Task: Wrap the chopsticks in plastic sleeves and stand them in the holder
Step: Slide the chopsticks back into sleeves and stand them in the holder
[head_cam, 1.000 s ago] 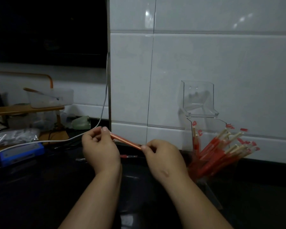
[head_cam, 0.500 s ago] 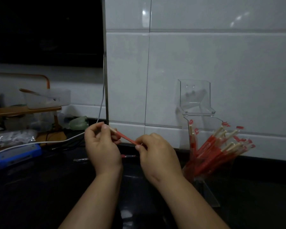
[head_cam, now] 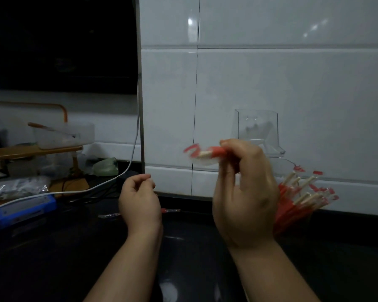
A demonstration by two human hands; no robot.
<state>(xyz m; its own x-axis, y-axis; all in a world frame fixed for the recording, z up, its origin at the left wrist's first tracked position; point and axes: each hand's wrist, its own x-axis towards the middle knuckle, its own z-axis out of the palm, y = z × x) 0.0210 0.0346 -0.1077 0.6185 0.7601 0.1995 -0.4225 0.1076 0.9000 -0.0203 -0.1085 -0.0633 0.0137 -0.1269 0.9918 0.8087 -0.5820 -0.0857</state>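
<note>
Black glossy tabletop, dimly lit, with two bare forearms reaching over it. Left hand: held above the tabletop, fingers loosely curled and grasping nothing. Right hand: higher and to the right, fingers clenched round a sleeved chopstick pair; pale wooden tips and a red-printed clear sleeve end stick out leftward from the fist, blurred by motion. Loose red-and-clear sleeve: flat on the tabletop between the two hands; contents cannot be told. Bundle of sleeved chopsticks: just right of and behind the right hand, fanned up and to the right, lower part hidden by that hand; its holder cannot be made out. Blue box: far left, under a white cable. Clear plastic wall box: fixed to the white tiled wall, behind the right hand.
</note>
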